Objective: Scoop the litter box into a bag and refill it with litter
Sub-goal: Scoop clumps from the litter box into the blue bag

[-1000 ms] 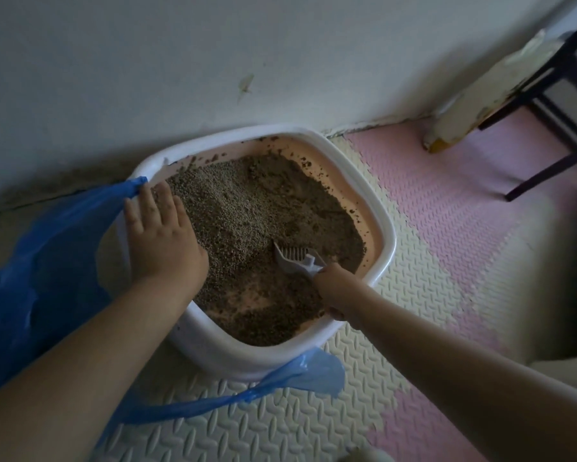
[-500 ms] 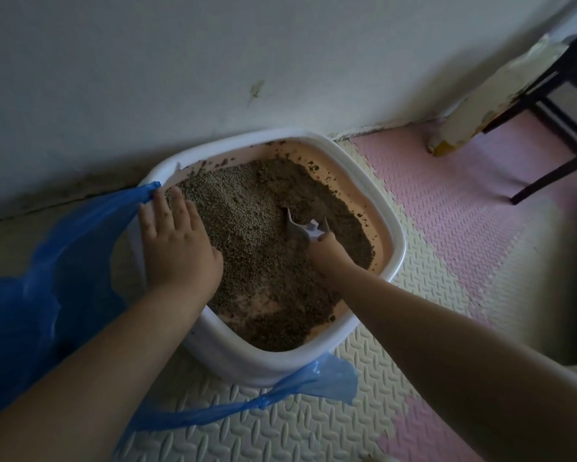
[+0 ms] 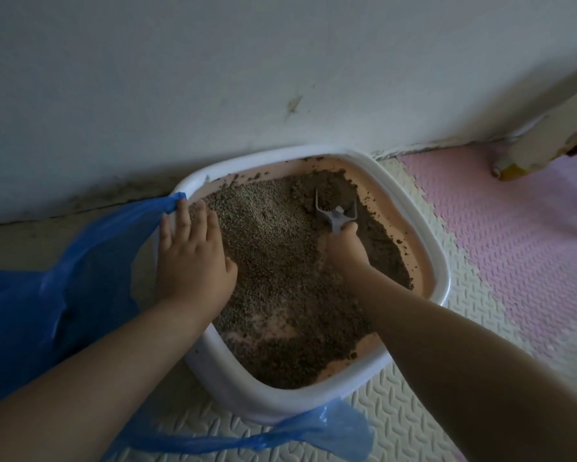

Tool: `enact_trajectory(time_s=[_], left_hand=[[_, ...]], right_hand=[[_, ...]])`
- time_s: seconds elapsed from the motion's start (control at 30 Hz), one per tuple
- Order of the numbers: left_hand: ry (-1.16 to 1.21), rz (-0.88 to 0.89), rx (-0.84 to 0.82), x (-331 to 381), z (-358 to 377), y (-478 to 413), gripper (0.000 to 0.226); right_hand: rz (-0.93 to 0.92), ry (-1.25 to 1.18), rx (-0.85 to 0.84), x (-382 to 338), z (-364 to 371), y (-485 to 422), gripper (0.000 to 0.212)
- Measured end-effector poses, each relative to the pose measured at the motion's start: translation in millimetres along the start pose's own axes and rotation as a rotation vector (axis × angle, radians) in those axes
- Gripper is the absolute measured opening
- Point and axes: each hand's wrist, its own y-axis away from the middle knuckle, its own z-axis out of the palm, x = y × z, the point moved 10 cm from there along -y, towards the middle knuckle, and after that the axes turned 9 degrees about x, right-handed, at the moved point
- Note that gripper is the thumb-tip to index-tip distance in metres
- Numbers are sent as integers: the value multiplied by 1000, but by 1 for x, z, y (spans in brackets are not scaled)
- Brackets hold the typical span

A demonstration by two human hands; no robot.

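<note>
Left hand [image 3: 193,258]: flat, fingers straight and slightly spread, palm down over the left rim of the litter box [image 3: 442,261]. Fingertips are at the edge of the blue bag [image 3: 63,295], which is pulled up against that rim. No curl round anything. Can't tell if the palm presses the bag onto the rim or just rests there.

Right hand [image 3: 345,243]: fist closed round the handle of the scoop [image 3: 335,211], knuckles up, down low in the box.

Scoop: pale grey plastic. Long axis runs near-to-far, handle toward the person, head pointing away at the wall [image 3: 280,78] and leaning a bit left. The head is dug into the litter [image 3: 280,268] in the far right part of the box; its front edge is buried.

Box: white rim, peach inside, on the foam floor mat [image 3: 430,411], far side up against the wall. Litter is piled at the far side, with peach bottom showing through near the front.

Bag: bulk lies on the floor left of the box, and a strip of it runs under the near corner.
</note>
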Motion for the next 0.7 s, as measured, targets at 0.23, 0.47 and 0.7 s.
enact_trajectory(time_s=[0.23,0.47,0.7], left_hand=[[-5,-3,-14,-1,5,-1,72],[13,6,7,-1,1,1,74],[-4,0,-22,-1,1,2,76]], right_hand=[[-190,521,76,6,-5,22,44],[-195,-415,-32,3,-42,69,22],[-329,-406,-51,3,-60,91,23]])
